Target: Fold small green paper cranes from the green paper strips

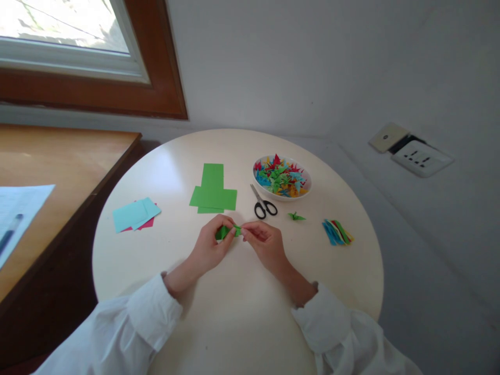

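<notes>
Between my two hands, just above the front middle of the white round table (250, 333), is a small piece of folded green paper (222, 232). My left hand (209, 244) pinches it between thumb and fingers. At its right end, the thumb and fingertips of my right hand (267, 242) are closed on the same piece. My fingers hide part of its shape. Beyond my hands lie several green paper sheets (213, 182), overlapping in a cross-like stack. A finished green paper crane (296, 216) rests to the right of the scissors (261, 203), which have black handles.
A white bowl (308, 188) of colourful paper cranes stands at the back right. Thin coloured paper strips (338, 232) lie at the right edge. Light blue sheets (133, 213) over red ones are at the left. A wooden desk (78, 156) with paper and a pen adjoins.
</notes>
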Tool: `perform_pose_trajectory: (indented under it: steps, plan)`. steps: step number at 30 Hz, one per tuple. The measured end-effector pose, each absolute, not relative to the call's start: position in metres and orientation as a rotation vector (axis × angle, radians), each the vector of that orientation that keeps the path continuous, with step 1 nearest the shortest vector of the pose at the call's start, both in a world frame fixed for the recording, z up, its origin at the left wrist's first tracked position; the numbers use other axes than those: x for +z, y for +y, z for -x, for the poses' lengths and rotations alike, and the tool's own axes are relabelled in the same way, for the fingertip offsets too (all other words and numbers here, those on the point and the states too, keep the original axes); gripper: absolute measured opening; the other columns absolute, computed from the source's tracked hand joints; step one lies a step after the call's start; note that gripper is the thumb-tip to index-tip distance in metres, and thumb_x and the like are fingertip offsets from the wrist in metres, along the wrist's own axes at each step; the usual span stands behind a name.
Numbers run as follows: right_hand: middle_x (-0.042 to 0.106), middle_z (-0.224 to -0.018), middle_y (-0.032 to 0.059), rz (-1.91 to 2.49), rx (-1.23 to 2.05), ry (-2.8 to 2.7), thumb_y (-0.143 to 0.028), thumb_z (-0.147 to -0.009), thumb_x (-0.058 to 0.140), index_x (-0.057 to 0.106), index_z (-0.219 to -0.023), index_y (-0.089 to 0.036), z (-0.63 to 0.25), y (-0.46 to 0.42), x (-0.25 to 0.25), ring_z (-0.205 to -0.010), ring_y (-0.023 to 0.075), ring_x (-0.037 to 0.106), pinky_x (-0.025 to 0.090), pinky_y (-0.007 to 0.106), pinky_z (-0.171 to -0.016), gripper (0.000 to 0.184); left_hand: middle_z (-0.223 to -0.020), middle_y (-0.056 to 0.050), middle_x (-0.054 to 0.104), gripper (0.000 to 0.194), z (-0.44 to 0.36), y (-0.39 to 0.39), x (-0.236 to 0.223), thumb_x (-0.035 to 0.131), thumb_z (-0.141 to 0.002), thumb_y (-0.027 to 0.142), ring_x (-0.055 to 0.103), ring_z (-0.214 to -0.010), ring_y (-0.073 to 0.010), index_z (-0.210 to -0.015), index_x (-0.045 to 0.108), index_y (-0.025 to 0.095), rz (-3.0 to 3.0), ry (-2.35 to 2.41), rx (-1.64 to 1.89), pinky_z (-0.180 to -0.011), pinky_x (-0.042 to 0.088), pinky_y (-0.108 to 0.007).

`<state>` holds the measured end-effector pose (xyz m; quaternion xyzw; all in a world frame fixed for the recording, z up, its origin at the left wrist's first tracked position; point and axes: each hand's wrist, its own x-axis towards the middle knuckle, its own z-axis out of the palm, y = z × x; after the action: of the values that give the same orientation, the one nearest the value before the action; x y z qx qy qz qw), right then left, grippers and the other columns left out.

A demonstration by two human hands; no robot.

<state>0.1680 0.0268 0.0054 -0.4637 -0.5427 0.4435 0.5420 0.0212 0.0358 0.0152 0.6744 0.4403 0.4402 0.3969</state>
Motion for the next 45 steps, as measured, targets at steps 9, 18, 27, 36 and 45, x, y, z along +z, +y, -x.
perform_pose_trajectory:
  steps: [9,18,27,36,45]
  plan:
    - [0.064,-0.062,-0.0003,1.123,1.159,-1.176,-0.025,-0.064,0.067,0.064,-0.065,-0.017,-0.1655,0.0263,0.0075,-0.052,0.0100,0.056,0.048,0.023,-0.054,0.008,-0.077,-0.004,0.055,0.009,-0.0215,0.0354,0.0108,0.051,-0.079,0.023,0.051,-0.067,-0.0132,-0.072,0.046,0.018,-1.728,1.129,1.127,-0.060,0.040,-0.025]
    - [0.065,-0.063,-0.0003,1.094,1.175,-1.150,-0.021,-0.061,0.067,0.061,-0.059,-0.018,-0.1653,0.0264,0.0080,-0.056,0.0105,0.058,0.048,0.023,-0.056,0.007,-0.078,-0.004,0.056,0.009,-0.0226,0.0361,0.0092,0.052,-0.078,0.022,0.052,-0.069,-0.0136,-0.072,0.047,0.018,-1.714,1.123,1.126,-0.062,0.041,-0.026]
    - [0.064,-0.063,-0.0003,1.117,1.153,-1.155,-0.022,-0.061,0.067,0.060,-0.061,-0.018,-0.1645,0.0265,0.0067,-0.053,0.0102,0.056,0.047,0.024,-0.053,0.008,-0.077,-0.003,0.055,0.008,-0.0239,0.0365,0.0071,0.051,-0.079,0.022,0.051,-0.067,-0.0130,-0.074,0.045,0.019,-1.700,1.125,1.120,-0.061,0.041,-0.025]
    - [0.062,-0.060,-0.0007,1.158,1.130,-1.167,-0.024,-0.061,0.067,0.060,-0.061,-0.017,-0.1641,0.0269,0.0043,-0.054,0.0108,0.056,0.046,0.023,-0.053,0.009,-0.073,-0.001,0.053,0.009,-0.0239,0.0362,0.0059,0.050,-0.079,0.022,0.050,-0.067,-0.0130,-0.074,0.043,0.020,-1.704,1.136,1.105,-0.061,0.041,-0.025]
    - [0.062,-0.059,-0.0007,1.180,1.117,-1.188,-0.024,-0.062,0.066,0.059,-0.061,-0.017,-0.1640,0.0266,0.0050,-0.054,0.0110,0.056,0.046,0.023,-0.054,0.010,-0.075,-0.001,0.053,0.010,-0.0250,0.0365,0.0047,0.051,-0.079,0.023,0.051,-0.069,-0.0131,-0.075,0.042,0.020,-1.699,1.123,1.118,-0.063,0.041,-0.025]
